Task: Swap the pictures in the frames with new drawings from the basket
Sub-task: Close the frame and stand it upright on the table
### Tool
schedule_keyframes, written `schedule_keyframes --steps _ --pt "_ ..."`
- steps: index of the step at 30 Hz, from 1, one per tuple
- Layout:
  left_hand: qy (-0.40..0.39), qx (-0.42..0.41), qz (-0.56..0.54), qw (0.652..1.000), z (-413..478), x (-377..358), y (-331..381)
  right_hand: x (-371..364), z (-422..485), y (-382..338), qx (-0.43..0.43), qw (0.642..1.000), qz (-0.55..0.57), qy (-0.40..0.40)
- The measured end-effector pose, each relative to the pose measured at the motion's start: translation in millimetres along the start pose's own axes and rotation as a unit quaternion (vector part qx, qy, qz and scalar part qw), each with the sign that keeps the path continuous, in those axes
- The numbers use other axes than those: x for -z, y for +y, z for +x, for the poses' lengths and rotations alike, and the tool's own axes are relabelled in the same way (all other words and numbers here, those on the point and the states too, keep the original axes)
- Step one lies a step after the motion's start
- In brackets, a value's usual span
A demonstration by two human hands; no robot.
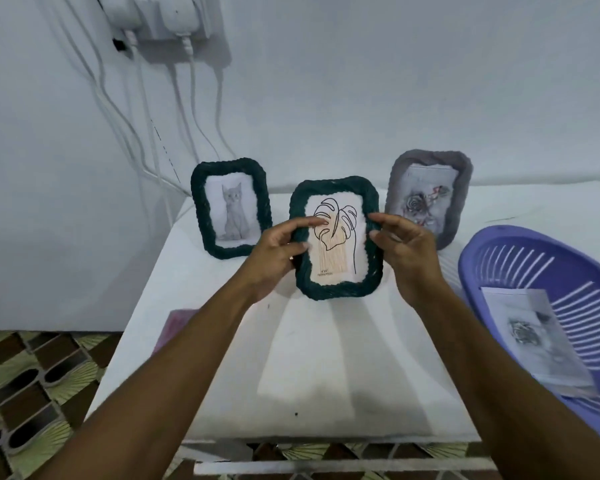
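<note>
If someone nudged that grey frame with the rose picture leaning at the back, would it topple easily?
Probably yes. The grey frame stands nearly upright on its narrow bottom edge, tilted back toward the wall, so a nudge from the front would likely just press it back, while a sideways knock might slide or tip it. Its soft, padded-looking border suggests it is light and unlikely to break.
</note>
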State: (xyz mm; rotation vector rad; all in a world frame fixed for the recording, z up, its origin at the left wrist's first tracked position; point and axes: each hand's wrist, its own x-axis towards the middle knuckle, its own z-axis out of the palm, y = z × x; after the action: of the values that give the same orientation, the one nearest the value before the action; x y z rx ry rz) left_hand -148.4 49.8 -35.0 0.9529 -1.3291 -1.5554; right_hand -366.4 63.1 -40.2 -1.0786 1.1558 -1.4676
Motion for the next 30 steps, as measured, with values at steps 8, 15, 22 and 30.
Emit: schedule_keyframes --steps 8,15,22,30 --pt "0.011 -0.044 0.073 0.996 68.1 15.4 1.7 1.8 56.6 8.7 0.052 0.99 -0.132 0.014" --pt "0.064 -0.065 0.097 0.991 99.0 16.2 -6.2 -0.7 88.2 15.8 0.043 0.984 -0.171 0.029" --pt "0.079 -0.049 0.118 0.989 106.5 20.1 -18.8 -4.7 89.7 22.1 0.044 0.976 -0.21 0.021" --pt "0.19 -0.155 0.279 0.928 87.4 -0.2 -16.8 -4.4 84.5 8.7 0.128 0.936 -0.318 0.082"
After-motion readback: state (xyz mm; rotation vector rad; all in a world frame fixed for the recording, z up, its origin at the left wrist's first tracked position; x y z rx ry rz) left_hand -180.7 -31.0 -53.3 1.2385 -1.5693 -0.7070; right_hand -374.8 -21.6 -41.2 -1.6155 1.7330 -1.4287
